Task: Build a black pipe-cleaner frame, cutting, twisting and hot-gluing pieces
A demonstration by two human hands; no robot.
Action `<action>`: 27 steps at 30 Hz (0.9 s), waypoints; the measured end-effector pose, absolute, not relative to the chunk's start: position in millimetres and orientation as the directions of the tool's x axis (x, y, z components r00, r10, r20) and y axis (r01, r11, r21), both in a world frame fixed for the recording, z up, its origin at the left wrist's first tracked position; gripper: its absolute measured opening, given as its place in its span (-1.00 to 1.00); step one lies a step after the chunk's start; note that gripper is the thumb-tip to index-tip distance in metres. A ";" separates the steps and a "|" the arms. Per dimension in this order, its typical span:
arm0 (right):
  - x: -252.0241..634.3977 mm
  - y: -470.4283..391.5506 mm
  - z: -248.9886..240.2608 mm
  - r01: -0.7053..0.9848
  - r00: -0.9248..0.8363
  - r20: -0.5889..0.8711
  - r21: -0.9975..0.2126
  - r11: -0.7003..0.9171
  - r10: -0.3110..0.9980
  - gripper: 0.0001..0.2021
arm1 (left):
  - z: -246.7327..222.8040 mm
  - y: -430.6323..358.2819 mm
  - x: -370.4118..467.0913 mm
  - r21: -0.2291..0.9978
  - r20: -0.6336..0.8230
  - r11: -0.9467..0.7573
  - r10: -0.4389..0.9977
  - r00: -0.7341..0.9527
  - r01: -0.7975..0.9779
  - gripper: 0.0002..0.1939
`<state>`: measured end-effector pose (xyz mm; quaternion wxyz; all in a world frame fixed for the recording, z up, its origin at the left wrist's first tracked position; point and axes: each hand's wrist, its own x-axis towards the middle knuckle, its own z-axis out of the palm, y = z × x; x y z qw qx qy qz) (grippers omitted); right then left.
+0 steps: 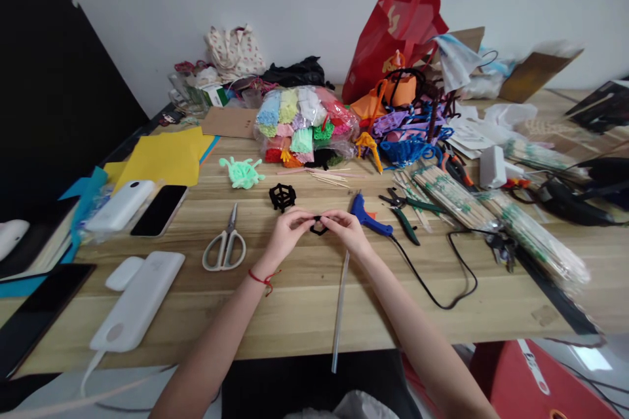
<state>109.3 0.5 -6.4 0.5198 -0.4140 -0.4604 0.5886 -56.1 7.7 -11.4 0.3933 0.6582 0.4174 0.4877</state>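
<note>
My left hand (289, 230) and my right hand (346, 229) meet near the middle of the table, fingertips pinching a small black ring (320, 231) between them. The ring looks angular and is partly hidden by the fingers. Just behind my left hand lies a black web-like piece (282, 197). White-handled scissors (225, 242) rest to the left of that hand. A blue glue gun (369, 217) sits to the right of my right hand. A clear glue stick (340, 314) lies between my forearms, its near end past the table edge.
Behind are a green fuzzy piece (242, 173), bagged coloured bundles (304, 124) and a red bag (393, 39). Pliers (405, 222), a black cable (455, 304) and bagged sticks (455, 196) lie right; a phone (160, 211) and power bank (140, 301) lie left.
</note>
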 end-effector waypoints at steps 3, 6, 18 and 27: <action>107.8 -0.3 -6.0 -0.227 -0.123 -0.003 -0.973 -0.032 0.992 -0.74 | -5.1 4.1 -57.3 0.807 0.444 -0.500 0.865 0.233 0.315 -0.90; 107.8 -1.0 -4.8 -0.221 -0.133 0.005 -0.975 -0.024 0.991 -0.76 | 0.2 -1.1 -57.9 0.724 0.457 -0.556 0.830 0.320 0.409 -0.92; 112.2 -1.1 -2.7 -0.292 -0.168 -0.027 -0.953 -0.076 0.985 -0.79 | 2.6 -6.5 -54.7 0.729 0.490 -0.543 0.839 0.237 0.416 -0.94; 110.4 2.7 -11.0 -0.256 -0.081 -0.017 -0.966 -0.037 0.997 -0.74 | 3.7 -3.3 -56.2 0.743 0.525 -0.576 0.817 0.239 0.340 -0.91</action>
